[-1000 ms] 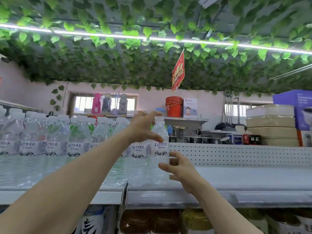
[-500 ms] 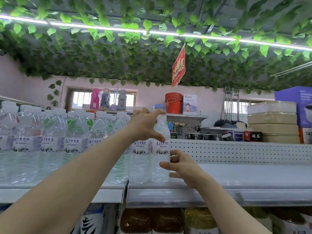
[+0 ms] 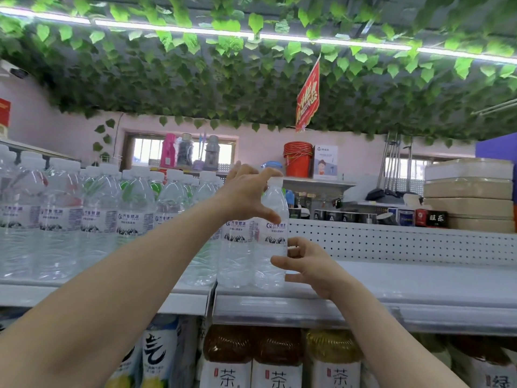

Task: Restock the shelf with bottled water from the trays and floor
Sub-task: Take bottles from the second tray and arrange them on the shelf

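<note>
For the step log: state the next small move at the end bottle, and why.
Probably let go with both hands and draw back. The end bottle stands upright on the shelf, close beside its neighbour; the left hand holds its shoulder, the right hand touches its lower side. It looks placed.
</note>
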A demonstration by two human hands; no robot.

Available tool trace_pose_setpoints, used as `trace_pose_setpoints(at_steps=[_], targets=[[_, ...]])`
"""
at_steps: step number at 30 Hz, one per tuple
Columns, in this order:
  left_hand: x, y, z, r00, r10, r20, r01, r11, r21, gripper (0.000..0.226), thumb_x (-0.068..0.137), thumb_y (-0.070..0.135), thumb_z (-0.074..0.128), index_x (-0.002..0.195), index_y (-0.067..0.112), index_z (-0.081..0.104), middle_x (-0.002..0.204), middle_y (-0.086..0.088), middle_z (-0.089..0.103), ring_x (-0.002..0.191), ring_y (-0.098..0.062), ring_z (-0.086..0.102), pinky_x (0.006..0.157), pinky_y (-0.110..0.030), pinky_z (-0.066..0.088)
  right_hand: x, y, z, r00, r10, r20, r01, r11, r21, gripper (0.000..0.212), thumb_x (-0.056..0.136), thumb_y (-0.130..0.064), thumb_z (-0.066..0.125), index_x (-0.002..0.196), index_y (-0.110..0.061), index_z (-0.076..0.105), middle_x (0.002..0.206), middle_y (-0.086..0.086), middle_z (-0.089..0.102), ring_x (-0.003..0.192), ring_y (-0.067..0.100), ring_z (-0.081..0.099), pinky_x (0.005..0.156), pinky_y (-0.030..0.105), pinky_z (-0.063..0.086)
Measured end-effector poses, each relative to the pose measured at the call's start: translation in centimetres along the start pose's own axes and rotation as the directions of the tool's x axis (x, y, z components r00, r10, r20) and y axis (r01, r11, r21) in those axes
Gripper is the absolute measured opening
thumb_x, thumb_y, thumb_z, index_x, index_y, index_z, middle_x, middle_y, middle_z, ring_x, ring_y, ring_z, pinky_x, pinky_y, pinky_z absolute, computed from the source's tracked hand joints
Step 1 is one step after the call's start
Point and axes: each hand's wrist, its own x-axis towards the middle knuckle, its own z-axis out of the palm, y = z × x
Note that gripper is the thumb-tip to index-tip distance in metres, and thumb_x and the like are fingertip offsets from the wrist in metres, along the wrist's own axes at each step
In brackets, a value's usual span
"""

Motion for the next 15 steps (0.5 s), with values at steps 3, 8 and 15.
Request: trace_pose_setpoints(at_steps=[3,8,15], targets=[[0.0,0.1,0.1,1.000,-0.007,0.006,0.007,1.000,0.006,0.103,0.062,0.063,0.081,0.148,0.035,0.032,0.104,0.010,0.054,0.136,-0.021,0.030,0.121,-0.049,0.012,-0.3,-0.1,-0.1,1.000,0.004,0.003,-0.004,1.000,0.011,0.047,0.079,-0.011,0.086,0.120,-0.015,0.063,0.116,0.015,0.071,0.105,0.026,0.072,0.097,0.049,0.057],[-0.3,0.1,0.0,1.000,-0.021,0.013,0.021,1.000,0.008,0.107,0.061,0.064,0.081,0.150,0.036,0.029,0.117,0.005,0.061,0.133,-0.021,0.032,0.109,-0.040,0.024,-0.7,-0.2,0.1,1.000,0.001,-0.003,-0.001,1.000,0.001,0.049,0.078,-0.012,0.087,0.119,-0.017,0.061,0.116,0.013,0.071,0.104,0.024,0.071,0.086,0.040,0.058],[-1.0,0.9,-0.2,0.998,-0.067,0.020,0.066,0.995,0.081,0.107,0.066,0.063,0.079,0.154,0.035,0.025,0.126,0.004,0.059,0.134,-0.020,0.033,0.111,-0.037,0.023,-0.8,-0.1,-0.1,0.999,0.000,0.033,0.002,0.999,-0.044,0.051,0.078,-0.017,0.087,0.120,-0.020,0.059,0.115,0.009,0.070,0.104,0.022,0.069,0.087,0.038,0.058]])
